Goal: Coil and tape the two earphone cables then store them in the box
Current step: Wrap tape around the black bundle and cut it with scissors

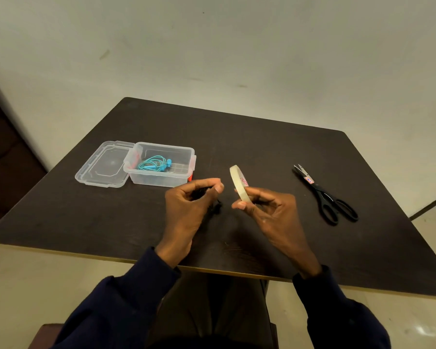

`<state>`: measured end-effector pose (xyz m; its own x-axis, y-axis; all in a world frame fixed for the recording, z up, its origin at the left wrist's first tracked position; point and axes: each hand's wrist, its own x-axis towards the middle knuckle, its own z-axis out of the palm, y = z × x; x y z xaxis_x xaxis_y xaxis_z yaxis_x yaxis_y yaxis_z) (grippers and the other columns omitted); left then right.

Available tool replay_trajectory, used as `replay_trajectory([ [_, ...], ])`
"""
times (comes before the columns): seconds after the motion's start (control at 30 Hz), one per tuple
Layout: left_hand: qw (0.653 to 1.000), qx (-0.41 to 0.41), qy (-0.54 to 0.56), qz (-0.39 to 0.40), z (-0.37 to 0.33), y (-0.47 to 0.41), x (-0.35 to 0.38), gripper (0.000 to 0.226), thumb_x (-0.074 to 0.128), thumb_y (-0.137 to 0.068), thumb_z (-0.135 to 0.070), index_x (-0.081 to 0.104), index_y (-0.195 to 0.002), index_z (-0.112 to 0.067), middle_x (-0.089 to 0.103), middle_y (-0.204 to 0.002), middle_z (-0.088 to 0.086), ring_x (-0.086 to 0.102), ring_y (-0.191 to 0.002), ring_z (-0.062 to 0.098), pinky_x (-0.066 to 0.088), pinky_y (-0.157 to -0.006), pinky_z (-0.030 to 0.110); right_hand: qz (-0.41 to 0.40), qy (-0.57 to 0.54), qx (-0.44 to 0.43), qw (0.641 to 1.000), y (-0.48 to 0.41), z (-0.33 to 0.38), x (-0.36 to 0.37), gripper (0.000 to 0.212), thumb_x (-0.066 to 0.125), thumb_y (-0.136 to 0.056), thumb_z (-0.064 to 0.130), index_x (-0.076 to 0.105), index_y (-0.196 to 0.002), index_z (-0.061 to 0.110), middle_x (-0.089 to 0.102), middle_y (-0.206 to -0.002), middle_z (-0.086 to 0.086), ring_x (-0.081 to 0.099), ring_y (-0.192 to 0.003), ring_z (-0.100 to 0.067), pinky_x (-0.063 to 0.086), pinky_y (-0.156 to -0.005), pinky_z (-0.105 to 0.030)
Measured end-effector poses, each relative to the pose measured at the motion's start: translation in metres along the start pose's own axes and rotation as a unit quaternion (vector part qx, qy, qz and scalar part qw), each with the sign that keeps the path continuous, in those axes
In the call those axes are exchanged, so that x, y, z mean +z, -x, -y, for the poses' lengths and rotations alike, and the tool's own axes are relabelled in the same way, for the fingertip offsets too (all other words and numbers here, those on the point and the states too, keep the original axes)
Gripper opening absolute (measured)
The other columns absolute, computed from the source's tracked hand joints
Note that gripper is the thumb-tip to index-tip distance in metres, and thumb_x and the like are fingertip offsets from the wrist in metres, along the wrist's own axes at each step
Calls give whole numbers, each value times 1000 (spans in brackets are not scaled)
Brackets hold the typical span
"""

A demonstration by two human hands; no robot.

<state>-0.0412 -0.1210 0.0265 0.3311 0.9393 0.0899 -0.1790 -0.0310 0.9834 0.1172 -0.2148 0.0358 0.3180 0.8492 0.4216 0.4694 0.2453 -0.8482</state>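
The left hand [189, 207] pinches the limp black earphone coil [198, 194], probably best held across its springy loops, while the right hand [269, 207] beside it grips the light tape roll [237, 182].

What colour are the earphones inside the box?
Turquoise blue earphones, seen clearly through the clear box in the head view.

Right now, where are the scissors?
In the head view, the scissors lie on the table, on its right side, apart from and to the right of the right hand, which holds the tape roll.
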Motion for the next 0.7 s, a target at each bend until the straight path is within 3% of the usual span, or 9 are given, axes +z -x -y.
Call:
replay_trajectory([
  [0.13, 982, 161, -84, 46, 3, -1, 3, 29, 79, -80, -29, 74, -109, -28, 73, -93, -2, 69, -92, 17, 57, -82, 22, -6, 52, -24, 998, -3, 2, 0, 31, 81, -75, 33, 73, -106, 33, 73, -99, 26, 72, -94, 0, 57, -85, -19],
  [0.33, 947, 265, -182, 9, 15, -3, 8, 31, 78, -82, -29, 76, -107, -11, 68, -92, 1, 62, -86, 2, 51, -75, 10, 14, 81, -56, 995, -6, 3, 3, 38, 82, -75, 25, 73, -111, 19, 69, -101, 25, 71, -91, 7, 52, -85, -10],
  [0.4, 932, 300, -202, -8, 17, -4, 9, 27, 79, -83, -26, 75, -106, -13, 68, -91, 4, 60, -82, 2, 49, -74, 8, 17, 82, -61, 995, -7, 4, 3, 39, 80, -75, 28, 72, -112, 18, 69, -100, 25, 71, -89, 7, 52, -84, -10],
  [0.57, 935, 302, -186, -20, 16, -5, 9, 27, 71, -86, -33, 69, -109, -21, 67, -91, 0, 60, -83, -6, 48, -75, 5, 17, 91, -65, 994, -9, 4, 5, 38, 82, -75, 27, 72, -111, 22, 71, -99, 23, 72, -88, 5, 56, -85, -15],
  [0.7, 944, 284, -166, -16, 13, -7, 6, 23, 75, -85, -29, 74, -106, -19, 69, -94, 0, 65, -88, 7, 54, -76, 13, 13, 103, -62, 993, -9, 0, 6, 41, 85, -73, 26, 75, -112, 16, 73, -101, 16, 72, -88, 5, 56, -84, -15],
])
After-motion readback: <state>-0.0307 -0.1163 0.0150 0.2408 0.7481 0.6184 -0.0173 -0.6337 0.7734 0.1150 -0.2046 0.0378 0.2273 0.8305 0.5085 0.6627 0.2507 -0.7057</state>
